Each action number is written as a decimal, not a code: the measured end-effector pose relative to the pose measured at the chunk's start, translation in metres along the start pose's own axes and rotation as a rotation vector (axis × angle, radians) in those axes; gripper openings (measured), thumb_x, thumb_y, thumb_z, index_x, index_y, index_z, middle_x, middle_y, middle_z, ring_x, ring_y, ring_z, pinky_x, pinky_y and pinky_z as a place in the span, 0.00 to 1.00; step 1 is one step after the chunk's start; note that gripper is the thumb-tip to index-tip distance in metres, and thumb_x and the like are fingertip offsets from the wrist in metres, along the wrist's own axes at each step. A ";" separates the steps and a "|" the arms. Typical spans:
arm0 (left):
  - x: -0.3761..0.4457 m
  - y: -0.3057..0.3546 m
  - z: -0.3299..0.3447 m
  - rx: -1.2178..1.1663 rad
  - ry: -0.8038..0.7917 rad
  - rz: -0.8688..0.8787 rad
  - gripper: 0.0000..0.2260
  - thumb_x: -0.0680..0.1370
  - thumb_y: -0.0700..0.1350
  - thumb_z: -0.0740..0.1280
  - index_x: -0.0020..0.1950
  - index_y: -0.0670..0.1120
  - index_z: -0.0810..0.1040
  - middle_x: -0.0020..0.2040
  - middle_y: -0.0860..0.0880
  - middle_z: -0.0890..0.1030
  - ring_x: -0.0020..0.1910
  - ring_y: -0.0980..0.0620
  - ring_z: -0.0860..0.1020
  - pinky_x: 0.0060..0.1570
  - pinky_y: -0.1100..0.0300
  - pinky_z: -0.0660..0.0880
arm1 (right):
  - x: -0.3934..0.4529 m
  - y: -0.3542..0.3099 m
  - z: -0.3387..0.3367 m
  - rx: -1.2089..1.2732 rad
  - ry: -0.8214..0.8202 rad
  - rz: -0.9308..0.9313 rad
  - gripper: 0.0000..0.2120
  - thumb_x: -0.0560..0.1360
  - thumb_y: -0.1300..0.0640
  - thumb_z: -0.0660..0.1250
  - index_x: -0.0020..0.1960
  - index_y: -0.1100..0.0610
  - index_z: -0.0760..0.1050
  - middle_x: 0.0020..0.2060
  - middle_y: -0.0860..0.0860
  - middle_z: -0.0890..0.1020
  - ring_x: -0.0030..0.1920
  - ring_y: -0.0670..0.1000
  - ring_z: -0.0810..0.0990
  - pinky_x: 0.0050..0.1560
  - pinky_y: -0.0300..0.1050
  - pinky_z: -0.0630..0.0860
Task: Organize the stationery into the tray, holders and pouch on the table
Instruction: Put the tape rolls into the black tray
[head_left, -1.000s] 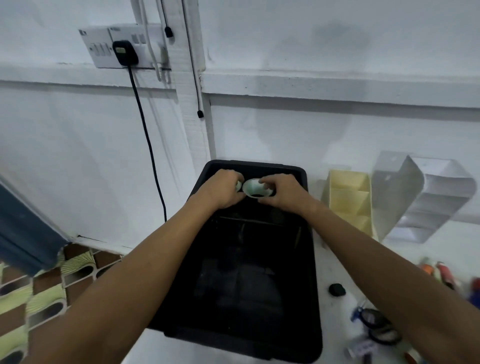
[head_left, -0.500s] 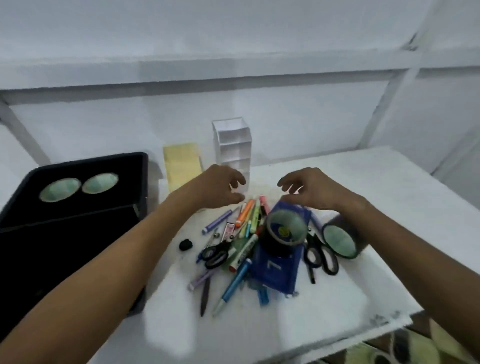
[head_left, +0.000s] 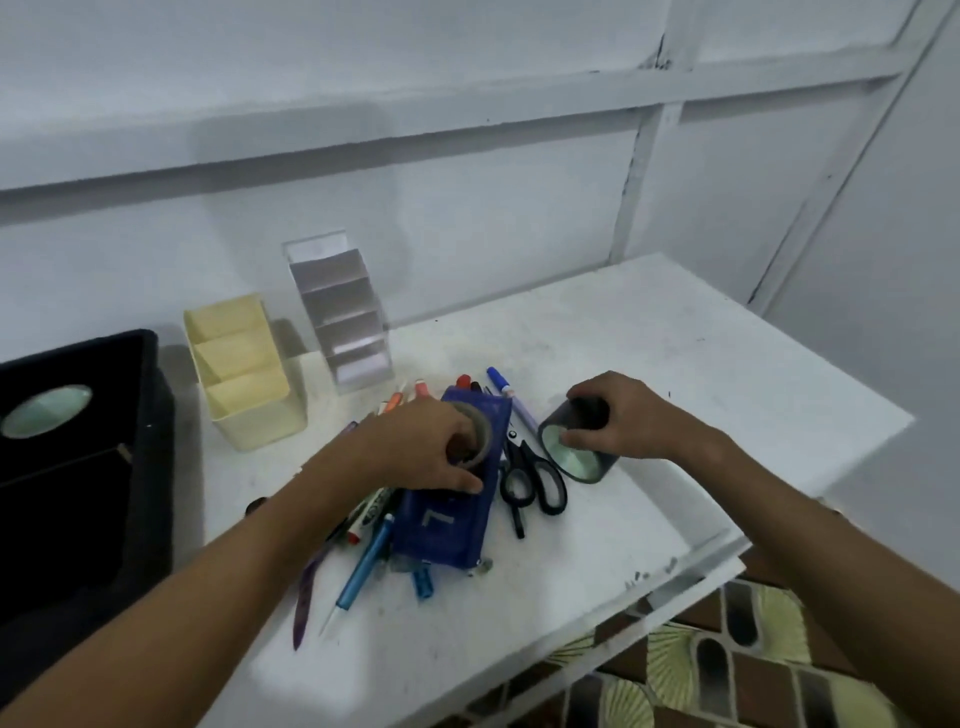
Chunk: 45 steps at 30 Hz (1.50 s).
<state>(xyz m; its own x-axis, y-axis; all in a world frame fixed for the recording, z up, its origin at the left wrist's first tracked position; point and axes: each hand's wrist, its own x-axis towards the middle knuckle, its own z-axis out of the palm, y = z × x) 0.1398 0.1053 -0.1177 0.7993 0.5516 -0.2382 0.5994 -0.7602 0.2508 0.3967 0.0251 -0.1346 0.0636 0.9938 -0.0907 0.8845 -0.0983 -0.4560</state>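
My left hand (head_left: 426, 449) grips a brown tape roll (head_left: 479, 431) that lies on the blue pouch (head_left: 447, 525), fingers curled into its core. My right hand (head_left: 618, 415) holds a dark grey tape roll (head_left: 576, 457) lying on its side on the white table (head_left: 649, 364). Black scissors (head_left: 535, 480) lie between the two rolls. Several pens and markers (head_left: 363, 564) are scattered under and around the pouch. The black tray (head_left: 150, 415) at the left has a pale green tape roll (head_left: 47, 410) in it.
A yellow holder (head_left: 244, 374) and a clear tiered holder (head_left: 343, 317) stand at the back, near the wall. The table's front edge (head_left: 691, 566) runs close on the right, with patterned floor below. A small black object (head_left: 256, 505) lies by my left forearm.
My view swung right from the tray to the pile. Both hands left the two pale rolls in the tray, crossed over, and dropped onto the brown and dark grey rolls.
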 end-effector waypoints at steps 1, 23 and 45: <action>0.000 -0.002 0.002 0.019 -0.004 -0.007 0.15 0.72 0.58 0.71 0.52 0.50 0.80 0.47 0.54 0.80 0.44 0.56 0.77 0.46 0.60 0.75 | 0.000 0.000 0.003 0.004 -0.020 0.011 0.28 0.67 0.44 0.74 0.63 0.52 0.73 0.57 0.50 0.77 0.55 0.48 0.74 0.55 0.39 0.70; -0.131 -0.100 -0.098 0.152 0.381 -0.425 0.06 0.76 0.49 0.67 0.48 0.48 0.80 0.40 0.49 0.77 0.42 0.46 0.77 0.41 0.55 0.74 | 0.088 -0.229 -0.018 0.306 -0.175 -0.443 0.34 0.72 0.52 0.71 0.73 0.56 0.61 0.63 0.51 0.72 0.61 0.49 0.72 0.60 0.41 0.70; -0.309 -0.286 -0.068 0.000 0.400 -0.842 0.06 0.73 0.43 0.71 0.49 0.45 0.84 0.46 0.46 0.82 0.48 0.46 0.79 0.49 0.54 0.76 | 0.174 -0.455 0.144 -0.036 -0.232 -0.712 0.22 0.64 0.64 0.76 0.57 0.56 0.78 0.56 0.53 0.81 0.57 0.51 0.78 0.55 0.41 0.74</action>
<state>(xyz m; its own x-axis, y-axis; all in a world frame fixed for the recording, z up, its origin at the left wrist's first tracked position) -0.2761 0.1757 -0.0521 0.0562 0.9984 -0.0008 0.9883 -0.0555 0.1423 -0.0615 0.2356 -0.0702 -0.6256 0.7796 0.0299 0.6899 0.5707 -0.4454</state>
